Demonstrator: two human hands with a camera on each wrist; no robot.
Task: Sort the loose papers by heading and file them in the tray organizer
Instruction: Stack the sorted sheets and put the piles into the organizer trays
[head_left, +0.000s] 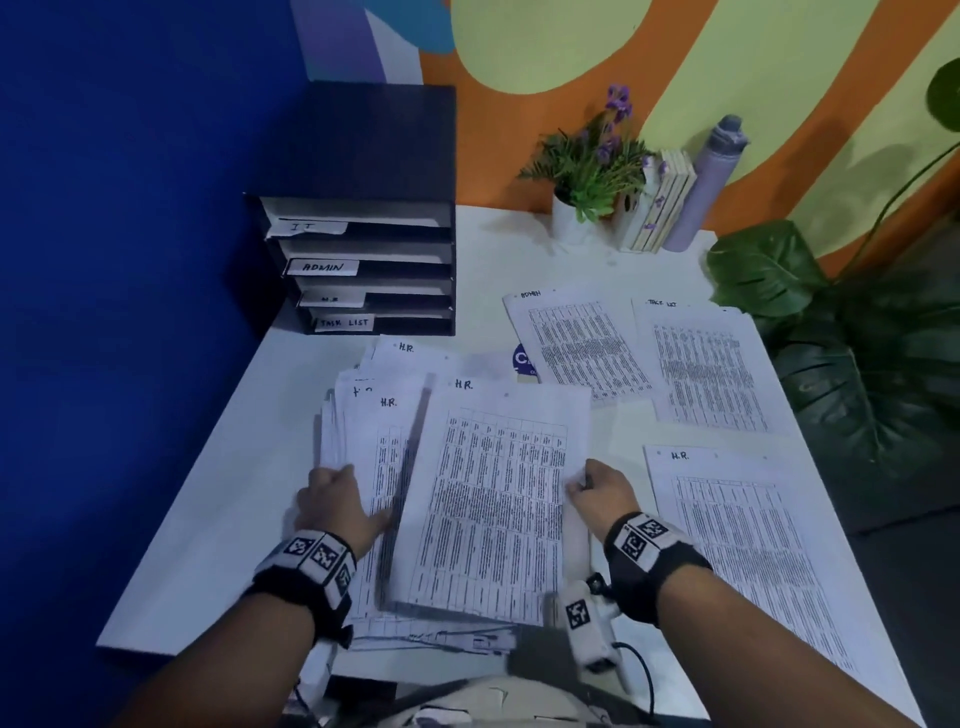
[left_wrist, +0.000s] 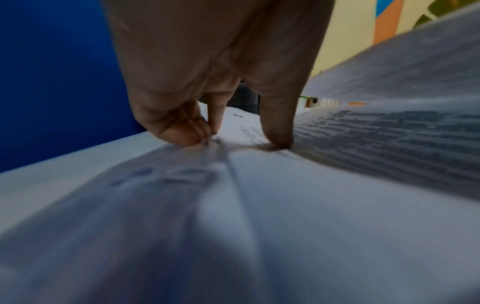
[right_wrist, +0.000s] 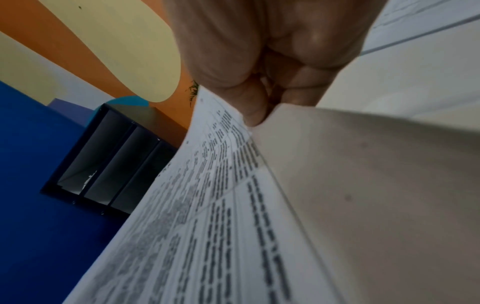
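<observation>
Near the front edge of the surface (head_left: 218, 483), the right hand (head_left: 597, 491) pinches the right edge of a sheet headed "H.R." (head_left: 498, 499), thumb and curled fingers closed on the paper; the right wrist view shows the sheet bending upward from that grip. The left hand (head_left: 337, 506) presses down on the loose pile (head_left: 363, 441) beside it, with its outer fingers curled against the pile's left edge and the thumb pressing the top; that grip looks closed on the stack's edge, though blur makes it hard to be sure.

My worry is the single-edge pinch: thin paper held at one side can crease or tear, and it may drag a second sheet along if the two cling, which would misfile a page. If the left hand eases off, the uneven pile, already fanned out, could slide toward the front edge and spill. Headings are small and handwritten, so a hasty glance could send a page to the wrong heap.

Readable writing: the tray organizer (head_left: 363, 260), at the back left corner of the surface, carries slot labels "IT", "ADMIN", one that seems to read "H.R" and "TASK LIST". Further sheets in the pile also show "H.R." at the top. Toward the right edge lie sorted heaps: an "ADMIN" sheet (head_left: 576, 343), a "TASK LIST" sheet (head_left: 706, 364), and an "H.R." heap (head_left: 748, 545) near the front right. A blue sticker (head_left: 523, 359) shows only a "C".
</observation>
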